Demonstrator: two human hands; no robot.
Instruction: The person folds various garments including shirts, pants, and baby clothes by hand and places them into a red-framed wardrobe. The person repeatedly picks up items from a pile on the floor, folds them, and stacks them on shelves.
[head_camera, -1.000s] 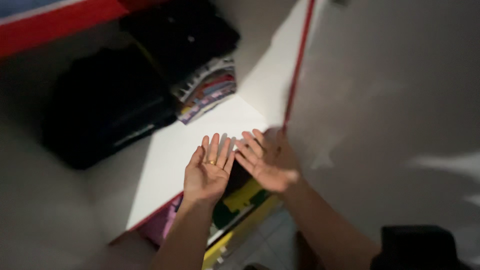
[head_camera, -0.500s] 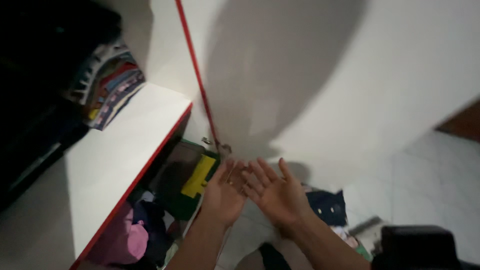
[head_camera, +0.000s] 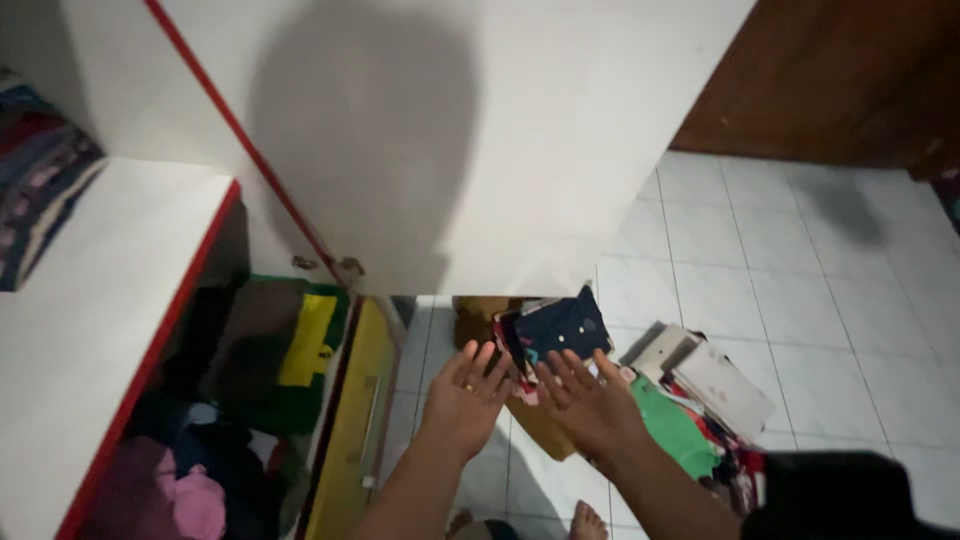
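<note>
Both hands were open and empty, the left hand (head_camera: 462, 400) and right hand (head_camera: 590, 402) held fingers spread above the pile of folded clothes (head_camera: 640, 385) on the tiled floor (head_camera: 800, 290), just beside the wardrobe door (head_camera: 480, 150); gripping well likely meant reaching lower and taking the top dark folded garment (head_camera: 562, 328) by both edges.

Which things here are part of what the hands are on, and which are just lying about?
In hand:
left hand, empty
right hand, empty
folded clothes pile on the floor, nearest both

Lying about:
wardrobe door
white shelf
clothes below the shelf
tiled floor
</note>
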